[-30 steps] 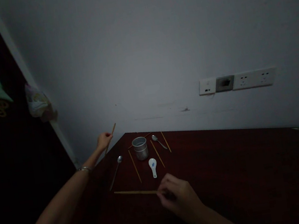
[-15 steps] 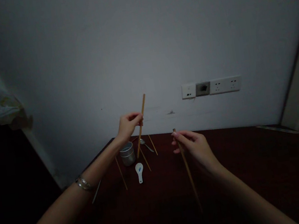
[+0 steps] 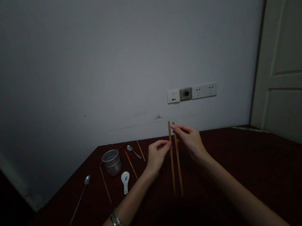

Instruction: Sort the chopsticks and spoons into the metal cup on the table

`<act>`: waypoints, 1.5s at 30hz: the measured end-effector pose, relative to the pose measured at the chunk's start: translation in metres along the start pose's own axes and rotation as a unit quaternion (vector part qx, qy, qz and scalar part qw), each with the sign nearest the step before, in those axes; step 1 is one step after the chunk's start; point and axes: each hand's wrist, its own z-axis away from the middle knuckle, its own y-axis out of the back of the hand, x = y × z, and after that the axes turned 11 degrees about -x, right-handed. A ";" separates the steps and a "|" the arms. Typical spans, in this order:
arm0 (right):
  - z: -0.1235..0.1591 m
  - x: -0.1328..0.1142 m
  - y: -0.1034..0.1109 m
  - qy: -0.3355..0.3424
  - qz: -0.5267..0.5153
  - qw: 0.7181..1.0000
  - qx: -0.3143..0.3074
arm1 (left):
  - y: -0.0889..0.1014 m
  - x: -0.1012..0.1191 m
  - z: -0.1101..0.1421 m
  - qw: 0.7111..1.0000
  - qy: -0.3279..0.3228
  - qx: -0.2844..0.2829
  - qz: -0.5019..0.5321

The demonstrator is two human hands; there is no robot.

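Note:
My left hand point(image 3: 157, 155) pinches a wooden chopstick point(image 3: 172, 162) near its top and holds it upright over the dark table point(image 3: 246, 174). Right beside it my right hand point(image 3: 190, 141) pinches a second chopstick point(image 3: 179, 169), also upright. The two sticks stand parallel, close together, with their lower tips near the tabletop. A bracelet point(image 3: 116, 222) sits on my left wrist.
At the table's far left stand a metal cup point(image 3: 112, 162), a white ceramic spoon point(image 3: 125, 180), two metal spoons point(image 3: 80, 201) point(image 3: 133, 151) and several loose chopsticks point(image 3: 104, 179). Wall sockets point(image 3: 191, 93) are behind the table. A door point(image 3: 293, 70) is at the right.
Both hands have come together at the table's middle, and the two chopsticks now stand upright side by side. The view has swung to the right.

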 end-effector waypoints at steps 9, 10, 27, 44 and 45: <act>-0.010 0.024 0.010 -0.040 0.021 0.999 -0.022 | -0.010 -0.020 0.001 0.996 0.044 -0.018 0.072; -0.011 0.026 0.011 -0.043 0.023 0.998 -0.027 | -0.010 -0.022 0.001 0.995 0.049 -0.023 0.079; -0.014 0.036 0.010 -0.073 0.088 0.990 -0.079 | -0.005 -0.039 0.001 0.987 0.093 -0.090 0.094; -0.017 0.042 0.016 -0.078 0.039 0.990 -0.110 | -0.004 -0.041 0.002 0.984 0.114 -0.091 0.106; -0.017 0.041 0.016 -0.074 0.039 0.990 -0.116 | -0.004 -0.041 0.002 0.983 0.116 -0.092 0.106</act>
